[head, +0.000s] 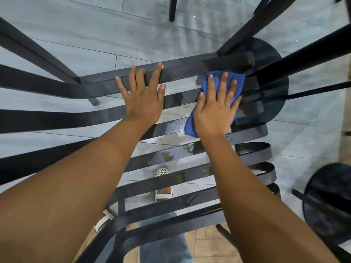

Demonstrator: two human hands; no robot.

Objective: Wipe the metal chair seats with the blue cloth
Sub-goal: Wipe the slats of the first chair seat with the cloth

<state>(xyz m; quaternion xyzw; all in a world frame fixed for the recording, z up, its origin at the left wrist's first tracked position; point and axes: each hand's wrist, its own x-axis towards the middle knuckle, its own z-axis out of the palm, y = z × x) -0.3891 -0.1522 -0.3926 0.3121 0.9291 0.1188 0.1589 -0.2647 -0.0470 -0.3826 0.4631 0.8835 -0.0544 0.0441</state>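
Note:
A dark metal chair seat [182, 128] made of flat slats fills the view from above. My right hand [214, 109] lies flat, fingers spread, pressing a blue cloth [191, 126] onto the slats near the seat's far right side. The cloth shows beyond the fingertips and beside the wrist. My left hand [143, 95] rests open and flat on the far slats, its fingertips on the seat's far edge bar. Wet marks and small specks show on the near slats [169, 156].
Grey tiled floor [95, 35] lies under the slats. Other dark chair legs stand at the top [172, 8] and upper right [247, 29]. A round dark base [330, 202] sits at the right. My feet in white sandals [163, 192] show through the slats.

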